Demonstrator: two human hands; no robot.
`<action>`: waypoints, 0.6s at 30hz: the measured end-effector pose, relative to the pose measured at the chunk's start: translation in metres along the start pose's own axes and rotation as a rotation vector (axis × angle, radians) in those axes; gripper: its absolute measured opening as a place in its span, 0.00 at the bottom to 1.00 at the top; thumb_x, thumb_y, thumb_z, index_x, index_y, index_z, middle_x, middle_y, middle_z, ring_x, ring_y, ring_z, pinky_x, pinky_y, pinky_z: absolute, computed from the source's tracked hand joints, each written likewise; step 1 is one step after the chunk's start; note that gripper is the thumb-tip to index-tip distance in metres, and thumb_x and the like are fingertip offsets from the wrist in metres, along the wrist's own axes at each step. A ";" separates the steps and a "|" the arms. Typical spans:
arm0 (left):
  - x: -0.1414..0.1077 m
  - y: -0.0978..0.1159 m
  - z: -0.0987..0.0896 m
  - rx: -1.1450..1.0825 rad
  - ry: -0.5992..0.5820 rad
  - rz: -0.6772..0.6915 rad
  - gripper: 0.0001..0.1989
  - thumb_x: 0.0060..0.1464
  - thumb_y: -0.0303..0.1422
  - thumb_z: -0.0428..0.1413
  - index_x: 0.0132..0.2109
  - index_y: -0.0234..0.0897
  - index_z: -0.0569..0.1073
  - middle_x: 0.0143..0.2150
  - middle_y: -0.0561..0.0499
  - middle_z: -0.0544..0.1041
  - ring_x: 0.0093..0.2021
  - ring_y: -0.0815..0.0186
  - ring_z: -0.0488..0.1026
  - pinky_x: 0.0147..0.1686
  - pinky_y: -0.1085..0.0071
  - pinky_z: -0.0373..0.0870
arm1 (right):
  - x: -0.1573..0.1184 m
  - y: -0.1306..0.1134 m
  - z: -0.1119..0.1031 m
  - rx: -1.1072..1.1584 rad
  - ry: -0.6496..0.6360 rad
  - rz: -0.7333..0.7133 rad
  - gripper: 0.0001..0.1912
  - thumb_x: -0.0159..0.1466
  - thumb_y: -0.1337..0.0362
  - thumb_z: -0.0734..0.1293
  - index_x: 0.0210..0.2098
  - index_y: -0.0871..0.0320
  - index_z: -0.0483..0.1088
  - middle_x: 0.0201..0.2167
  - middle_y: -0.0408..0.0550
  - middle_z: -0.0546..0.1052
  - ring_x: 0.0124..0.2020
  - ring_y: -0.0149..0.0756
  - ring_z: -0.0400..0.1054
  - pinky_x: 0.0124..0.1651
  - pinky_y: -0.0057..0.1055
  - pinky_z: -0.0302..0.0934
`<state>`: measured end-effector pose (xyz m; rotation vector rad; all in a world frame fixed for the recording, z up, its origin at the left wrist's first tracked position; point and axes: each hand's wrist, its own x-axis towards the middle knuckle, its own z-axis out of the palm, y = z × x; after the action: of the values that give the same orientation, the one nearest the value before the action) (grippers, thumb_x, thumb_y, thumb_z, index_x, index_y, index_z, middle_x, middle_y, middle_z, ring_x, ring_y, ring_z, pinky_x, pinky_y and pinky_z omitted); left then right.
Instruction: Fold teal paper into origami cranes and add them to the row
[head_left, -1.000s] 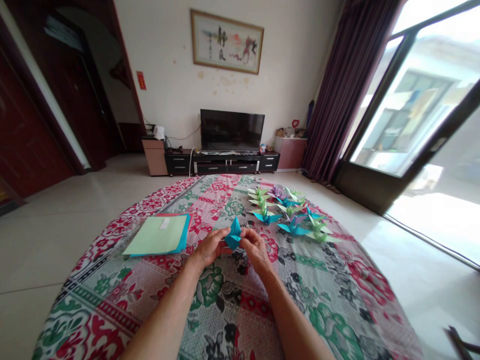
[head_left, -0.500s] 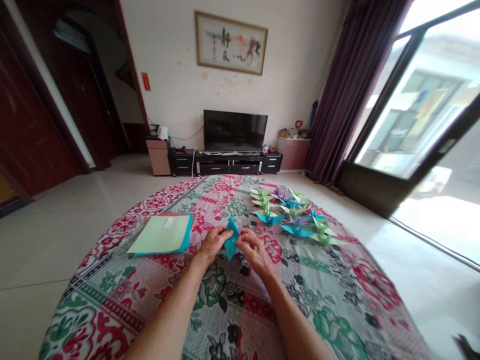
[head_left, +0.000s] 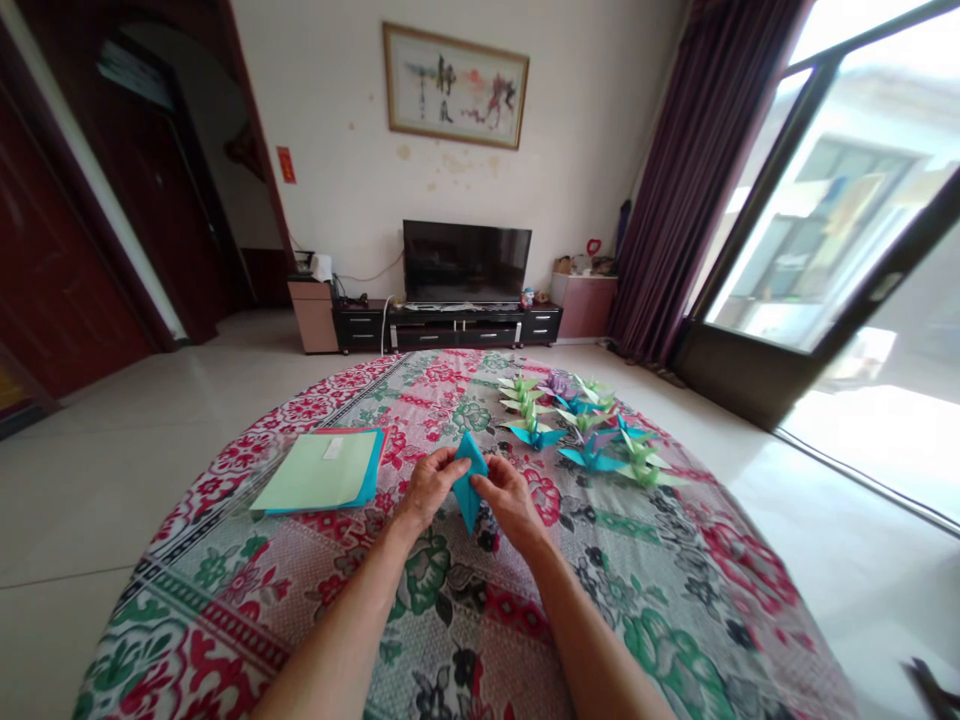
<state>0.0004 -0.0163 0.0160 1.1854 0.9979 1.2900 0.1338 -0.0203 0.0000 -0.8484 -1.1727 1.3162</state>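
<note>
A folded blue paper [head_left: 469,502], a narrow diamond in shape, is held upright above the middle of the table. My left hand [head_left: 430,487] pinches its left edge between thumb and fingers. On the opposite edge, my right hand [head_left: 511,499] grips it with the thumb on the near face. To the left lies a stack of square paper sheets [head_left: 315,472], light green on top, with blue and red edges showing beneath. Several folded paper cranes [head_left: 592,453] in green, blue and purple stand in a group at the right back.
A round table with a flowered cloth [head_left: 525,620] fills the foreground. A small white slip [head_left: 334,449] lies on the paper stack. Beyond the table are a television [head_left: 466,262] on a low black cabinet [head_left: 427,337] and a glass door at the right.
The blue paper is turned slightly and sits a little further right, its lower point lower. My right thumb has shifted onto its near face. The whole view has moved slightly.
</note>
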 end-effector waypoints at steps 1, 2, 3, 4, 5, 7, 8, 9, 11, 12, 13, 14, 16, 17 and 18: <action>0.000 0.000 0.000 -0.012 0.001 -0.017 0.16 0.42 0.39 0.60 0.37 0.33 0.75 0.25 0.55 0.73 0.22 0.73 0.64 0.24 0.76 0.61 | 0.000 0.000 0.000 0.006 0.002 0.001 0.16 0.47 0.60 0.71 0.34 0.57 0.67 0.25 0.40 0.72 0.25 0.30 0.65 0.30 0.27 0.61; -0.001 0.000 0.000 -0.022 -0.001 -0.036 0.17 0.42 0.40 0.60 0.39 0.33 0.75 0.26 0.55 0.73 0.22 0.73 0.64 0.24 0.76 0.62 | 0.001 0.001 -0.001 0.012 0.008 0.001 0.16 0.47 0.60 0.71 0.33 0.57 0.67 0.24 0.39 0.72 0.24 0.29 0.65 0.30 0.27 0.61; -0.001 0.000 0.000 -0.028 -0.010 -0.054 0.18 0.42 0.40 0.60 0.40 0.34 0.75 0.26 0.55 0.74 0.22 0.72 0.65 0.24 0.75 0.63 | 0.001 0.002 -0.001 0.018 0.019 -0.004 0.16 0.47 0.60 0.71 0.33 0.57 0.67 0.24 0.39 0.72 0.24 0.29 0.65 0.30 0.27 0.61; -0.002 0.000 -0.001 -0.032 -0.024 -0.070 0.19 0.42 0.40 0.60 0.41 0.34 0.74 0.26 0.54 0.74 0.23 0.71 0.66 0.24 0.75 0.63 | 0.001 0.002 -0.001 0.021 0.034 -0.012 0.15 0.47 0.60 0.71 0.33 0.57 0.67 0.24 0.39 0.72 0.24 0.29 0.64 0.29 0.27 0.61; -0.002 0.000 -0.001 -0.037 -0.041 -0.083 0.20 0.42 0.41 0.60 0.41 0.33 0.74 0.27 0.53 0.74 0.23 0.71 0.67 0.24 0.75 0.64 | 0.002 0.002 -0.001 0.021 0.050 -0.021 0.15 0.47 0.59 0.71 0.33 0.57 0.67 0.24 0.39 0.72 0.24 0.29 0.64 0.29 0.27 0.61; -0.002 -0.001 -0.001 -0.055 -0.063 -0.097 0.20 0.41 0.40 0.61 0.42 0.33 0.74 0.29 0.52 0.75 0.25 0.69 0.69 0.25 0.74 0.65 | 0.001 0.001 0.000 0.012 0.072 -0.036 0.15 0.48 0.59 0.71 0.33 0.56 0.68 0.24 0.39 0.72 0.24 0.30 0.64 0.30 0.28 0.61; -0.001 -0.002 -0.001 -0.070 -0.058 -0.098 0.21 0.40 0.39 0.61 0.43 0.34 0.74 0.30 0.52 0.76 0.26 0.69 0.69 0.26 0.74 0.65 | 0.001 -0.001 0.000 0.007 0.073 -0.036 0.15 0.48 0.58 0.71 0.33 0.56 0.68 0.25 0.40 0.72 0.25 0.30 0.65 0.30 0.28 0.61; -0.001 -0.003 -0.001 -0.083 -0.045 -0.094 0.22 0.40 0.38 0.62 0.44 0.34 0.73 0.31 0.51 0.76 0.26 0.69 0.70 0.26 0.74 0.65 | 0.000 -0.002 0.001 0.005 0.068 -0.031 0.15 0.48 0.58 0.71 0.34 0.56 0.68 0.25 0.40 0.73 0.25 0.31 0.65 0.30 0.28 0.61; 0.001 -0.004 -0.002 -0.096 -0.029 -0.079 0.23 0.39 0.36 0.62 0.45 0.34 0.73 0.32 0.50 0.77 0.26 0.69 0.70 0.26 0.75 0.65 | -0.002 -0.005 0.001 0.009 0.040 -0.007 0.17 0.48 0.57 0.71 0.36 0.56 0.69 0.27 0.41 0.74 0.27 0.31 0.66 0.31 0.28 0.61; 0.001 -0.005 -0.002 -0.099 -0.033 -0.070 0.22 0.40 0.35 0.62 0.45 0.33 0.73 0.33 0.50 0.78 0.27 0.69 0.70 0.26 0.75 0.65 | -0.002 -0.006 0.000 0.017 0.019 0.007 0.18 0.49 0.56 0.71 0.37 0.56 0.69 0.29 0.42 0.74 0.28 0.32 0.66 0.32 0.28 0.62; 0.002 -0.005 -0.003 -0.102 -0.045 -0.061 0.22 0.40 0.34 0.61 0.46 0.33 0.73 0.34 0.49 0.78 0.28 0.68 0.71 0.27 0.75 0.65 | -0.003 -0.006 0.000 0.028 0.000 0.021 0.18 0.51 0.55 0.70 0.39 0.56 0.69 0.30 0.43 0.74 0.29 0.32 0.67 0.33 0.29 0.62; 0.002 -0.005 -0.004 -0.107 -0.066 -0.054 0.22 0.41 0.34 0.61 0.46 0.33 0.73 0.34 0.48 0.78 0.29 0.68 0.71 0.28 0.75 0.66 | -0.003 -0.006 0.000 0.043 -0.015 0.033 0.19 0.53 0.52 0.68 0.39 0.56 0.70 0.31 0.44 0.75 0.30 0.33 0.68 0.34 0.30 0.63; 0.001 -0.004 -0.005 -0.122 -0.114 -0.046 0.23 0.41 0.33 0.61 0.48 0.33 0.73 0.37 0.47 0.78 0.31 0.67 0.72 0.31 0.74 0.67 | -0.003 -0.005 -0.002 0.083 -0.024 0.052 0.20 0.56 0.48 0.64 0.39 0.58 0.71 0.31 0.46 0.75 0.30 0.34 0.68 0.35 0.31 0.63; 0.000 -0.003 -0.006 -0.127 -0.139 -0.046 0.24 0.41 0.32 0.61 0.49 0.34 0.72 0.38 0.47 0.78 0.32 0.67 0.72 0.32 0.74 0.67 | -0.002 -0.004 -0.002 0.105 -0.017 0.059 0.21 0.57 0.47 0.63 0.37 0.58 0.71 0.30 0.46 0.75 0.30 0.34 0.68 0.34 0.32 0.63; -0.001 -0.002 -0.006 -0.128 -0.164 -0.050 0.24 0.42 0.32 0.61 0.49 0.34 0.72 0.38 0.47 0.78 0.32 0.67 0.72 0.32 0.74 0.67 | -0.002 -0.003 -0.003 0.124 -0.007 0.064 0.22 0.57 0.46 0.63 0.36 0.59 0.72 0.28 0.46 0.74 0.28 0.34 0.67 0.33 0.31 0.64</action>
<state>-0.0052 -0.0163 0.0129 1.1417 0.8090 1.1791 0.1373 -0.0221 0.0024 -0.7971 -1.0652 1.4304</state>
